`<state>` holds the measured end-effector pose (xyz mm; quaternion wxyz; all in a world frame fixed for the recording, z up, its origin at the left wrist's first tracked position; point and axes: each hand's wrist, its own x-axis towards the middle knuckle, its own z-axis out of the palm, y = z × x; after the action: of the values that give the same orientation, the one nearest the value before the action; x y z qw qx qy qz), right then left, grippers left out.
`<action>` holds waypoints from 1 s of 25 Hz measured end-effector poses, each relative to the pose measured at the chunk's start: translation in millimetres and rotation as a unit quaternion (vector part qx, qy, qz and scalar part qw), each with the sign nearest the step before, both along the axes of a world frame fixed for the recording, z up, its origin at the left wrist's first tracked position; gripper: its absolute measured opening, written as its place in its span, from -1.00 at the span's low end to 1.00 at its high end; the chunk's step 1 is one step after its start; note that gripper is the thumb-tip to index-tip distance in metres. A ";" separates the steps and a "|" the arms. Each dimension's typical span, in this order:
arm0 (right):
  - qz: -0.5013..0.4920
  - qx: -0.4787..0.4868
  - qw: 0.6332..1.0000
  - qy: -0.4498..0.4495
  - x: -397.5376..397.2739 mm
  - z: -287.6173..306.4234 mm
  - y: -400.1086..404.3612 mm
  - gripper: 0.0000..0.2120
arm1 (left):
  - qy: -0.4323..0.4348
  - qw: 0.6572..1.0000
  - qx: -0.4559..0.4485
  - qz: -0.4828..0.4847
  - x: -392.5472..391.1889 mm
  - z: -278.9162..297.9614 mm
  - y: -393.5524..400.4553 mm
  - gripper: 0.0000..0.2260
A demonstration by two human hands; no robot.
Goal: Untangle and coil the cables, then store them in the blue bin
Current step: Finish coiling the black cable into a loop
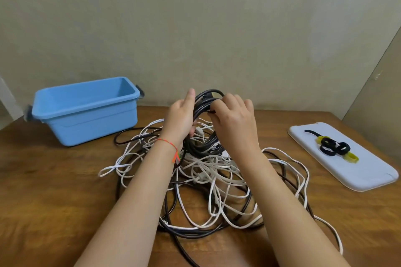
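Several stacked loops of glossy black cable (200, 145), upright.

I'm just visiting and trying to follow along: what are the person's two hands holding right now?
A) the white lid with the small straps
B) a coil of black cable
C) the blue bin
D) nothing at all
B: the left hand and right hand both grip the coil of black cable, raised above the tangled pile on the table.
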<state>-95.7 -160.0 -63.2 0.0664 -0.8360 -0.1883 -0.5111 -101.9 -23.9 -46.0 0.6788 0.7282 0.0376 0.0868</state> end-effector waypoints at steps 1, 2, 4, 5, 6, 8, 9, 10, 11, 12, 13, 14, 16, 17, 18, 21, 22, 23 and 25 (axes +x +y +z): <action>0.006 0.001 1.000 -0.003 1.8 -0.8 -0.2 -0.83 | 0.003 1.000 -0.007 0.003 1.5 -0.7 0.6 -0.56; 0.010 0.001 1.000 -0.007 3.0 -1.1 -0.1 -0.83 | 0.007 1.000 -0.015 0.003 1.7 -1.1 1.2 -0.57; 0.013 -0.006 1.000 -0.015 4.5 -2.1 1.3 -0.83 | 0.018 0.999 -0.030 -0.006 1.1 -1.7 3.4 -0.56; 0.013 -0.013 1.000 -0.014 4.1 -2.8 2.2 -0.82 | 0.024 0.999 -0.035 -0.011 0.8 -1.3 4.8 -0.56; 0.011 -0.019 1.000 -0.012 3.3 -3.2 2.8 -0.81 | 0.027 0.999 -0.041 -0.015 -0.5 -0.3 5.5 -0.57; 0.003 -0.022 1.000 -0.009 1.8 -1.9 2.9 -0.79 | 0.024 0.998 -0.050 -0.013 -0.9 -0.7 6.5 -0.59; 0.000 -0.020 1.000 -0.006 0.0 0.0 3.1 -0.77 | 0.015 0.998 -0.054 -0.005 -0.8 -1.1 6.4 -0.59; -0.001 -0.019 1.000 -0.003 -2.3 2.4 3.5 -0.75 | 0.003 0.998 -0.061 0.004 0.1 -1.6 5.9 -0.59; 0.000 -0.017 1.000 0.001 -4.7 4.8 4.4 -0.73 | -0.010 0.997 -0.069 0.012 1.7 -2.9 5.1 -0.61; 0.002 -0.015 1.000 0.005 -7.3 7.1 5.5 -0.71 | -0.021 0.996 -0.081 0.017 1.9 -3.3 3.7 -0.65; 0.005 -0.011 1.000 0.010 -9.8 8.9 6.5 -0.70 | -0.028 0.995 -0.094 0.019 2.0 -4.1 2.7 -0.68; 0.008 -0.006 1.000 0.015 -12.1 10.2 7.1 -0.69 | -0.032 0.994 -0.106 0.015 1.8 -4.5 1.9 -0.69; 0.013 0.002 1.000 0.026 -14.4 11.9 7.1 -0.66 | -0.037 0.992 -0.121 -0.005 1.1 -4.5 0.9 -0.73; 0.016 0.005 0.999 0.032 -15.1 13.2 6.3 -0.63 | -0.039 0.990 -0.132 -0.017 -0.2 -3.6 0.9 -0.78; 0.019 0.004 0.999 0.040 -15.2 14.5 5.1 -0.62 | -0.038 0.988 -0.145 -0.027 -2.0 -1.8 0.6 -0.82; 0.048 -0.006 0.996 0.077 -13.8 17.3 -1.2 -0.73 | -0.028 0.979 -0.195 -0.048 -4.8 4.3 2.1 -0.89; 0.060 -0.010 0.994 0.090 -14.0 19.4 -3.3 -0.78 | -0.025 0.978 -0.200 -0.050 -5.7 6.1 2.2 -0.89; 0.070 -0.012 0.993 0.099 -14.6 21.6 -5.3 -0.82 | -0.023 0.979 -0.197 -0.048 -5.9 7.2 2.6 -0.88; 0.084 -0.008 0.992 0.099 -15.4 26.0 -8.6 -0.84 | -0.024 0.983 -0.177 -0.039 -6.5 8.7 3.9 -0.84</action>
<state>-111.1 -168.6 -37.2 0.1209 -0.8642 -0.2541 -0.4171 -108.4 -19.9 -37.3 0.8007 0.5950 0.0078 0.0695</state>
